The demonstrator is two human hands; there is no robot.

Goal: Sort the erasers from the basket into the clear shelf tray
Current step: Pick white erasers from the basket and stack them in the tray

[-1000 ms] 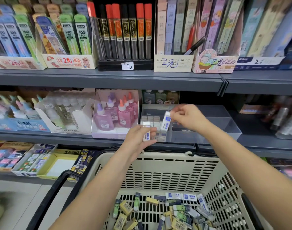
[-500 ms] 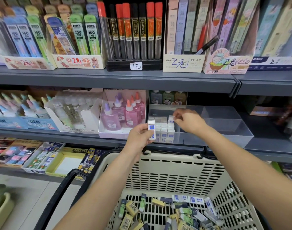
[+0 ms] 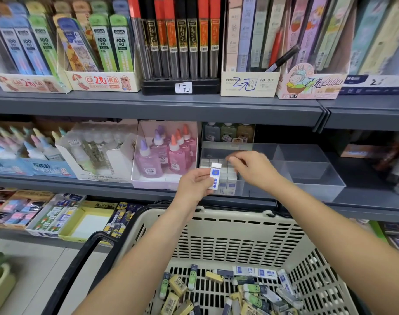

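A white eraser with a blue label [image 3: 215, 176] stands upright in front of the clear shelf tray [image 3: 316, 189], pinched in my left hand [image 3: 194, 186]. Rows of the same erasers [image 3: 230, 186] stand in the tray's left compartment. Just over those rows hovers my right hand [image 3: 253, 170], its bent fingertips at their tops. They are blurred, and I cannot make out whether they pinch one. Below, the beige basket [image 3: 219, 237] holds several loose erasers [image 3: 250, 289] in white, green and yellow sleeves.
A box of pink and purple glue bottles [image 3: 164, 155] stands just left of the tray. The tray's right compartments [image 3: 307, 165] hold nothing. A grey shelf [image 3: 171, 108] with lead tubes hangs overhead. The basket's black handle [image 3: 73, 271] curves at lower left.
My right hand carried its eraser down into the tray's rows and now sits at their tops. My left hand stayed near the tray's front, still holding its eraser.
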